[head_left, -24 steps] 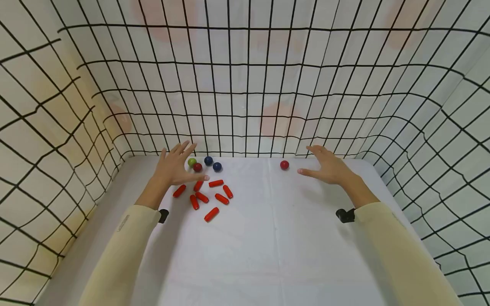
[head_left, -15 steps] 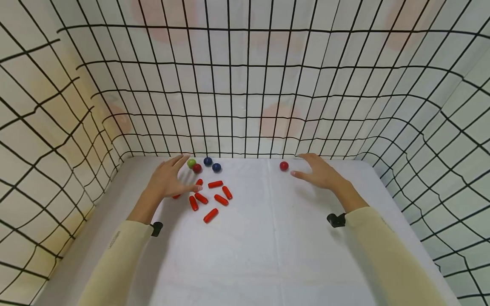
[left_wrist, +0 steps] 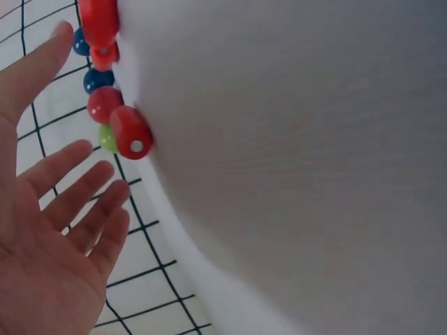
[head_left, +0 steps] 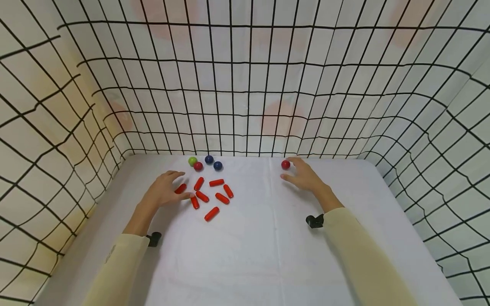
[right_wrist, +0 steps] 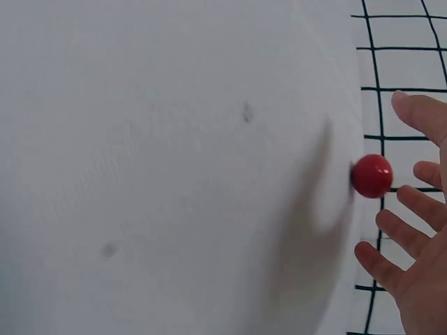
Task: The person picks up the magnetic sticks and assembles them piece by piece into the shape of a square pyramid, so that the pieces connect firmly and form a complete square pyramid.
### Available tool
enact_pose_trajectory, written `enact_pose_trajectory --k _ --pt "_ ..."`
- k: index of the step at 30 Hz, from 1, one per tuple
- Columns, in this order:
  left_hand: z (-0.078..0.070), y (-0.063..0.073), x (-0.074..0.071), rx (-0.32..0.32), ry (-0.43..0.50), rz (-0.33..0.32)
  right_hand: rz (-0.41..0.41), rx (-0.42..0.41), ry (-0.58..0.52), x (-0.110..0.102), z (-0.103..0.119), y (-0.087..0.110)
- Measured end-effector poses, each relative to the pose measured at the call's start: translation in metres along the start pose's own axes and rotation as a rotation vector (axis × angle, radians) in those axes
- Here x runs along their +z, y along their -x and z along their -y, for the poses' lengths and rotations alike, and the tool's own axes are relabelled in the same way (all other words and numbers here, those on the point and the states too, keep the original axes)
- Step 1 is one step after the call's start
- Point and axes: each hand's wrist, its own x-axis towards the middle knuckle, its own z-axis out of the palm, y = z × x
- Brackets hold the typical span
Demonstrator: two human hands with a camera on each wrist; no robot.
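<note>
My left hand [head_left: 163, 190] hovers with spread fingers around a red cylinder [head_left: 180, 188] at the left of a loose group of red cylinders. Its thumb tip lies close to another red cylinder [head_left: 195, 202]; the palm shows bare in the left wrist view. To the right, my right hand [head_left: 304, 175] reaches toward a lone red ball [head_left: 285, 164], with the index fingertip and thumb on either side of it in the head view. In the right wrist view the fingers are parted and the red ball [right_wrist: 371, 176] sits on the cloth beyond them.
Behind the cylinders sit a green ball [head_left: 192, 161], a dark red ball [head_left: 197, 166] and two dark blue balls [head_left: 209, 160]. A black wire grid [head_left: 245, 91] encloses the back and sides of the white-covered table [head_left: 245, 255].
Both hands have come down. The left hand has drawn back toward the person, over the leftmost cylinder; the right hand has moved left, up to the lone red ball.
</note>
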Motion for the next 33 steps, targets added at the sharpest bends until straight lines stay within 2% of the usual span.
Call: enact_pose_trajectory --k 5,10,14,18,23,33 --pt "0.010 0.004 0.005 -0.029 0.065 0.016 -0.026 -0.043 0.038 0.015 -0.002 -0.009" --pt "0.018 0.006 0.006 -0.015 0.120 0.012 0.005 -0.037 0.052 0.018 0.000 -0.014" --pt "0.020 0.006 0.009 -0.029 0.150 0.009 0.035 -0.042 0.064 0.020 -0.001 -0.017" --pt "0.021 0.006 0.010 -0.052 0.163 0.008 0.011 -0.027 0.060 0.022 0.000 -0.019" --pt "0.019 0.004 0.012 -0.059 0.158 0.002 -0.026 -0.014 0.035 0.022 -0.002 -0.012" --pt "0.009 0.004 0.013 -0.013 0.162 -0.030 -0.054 0.028 -0.026 0.023 -0.004 0.005"
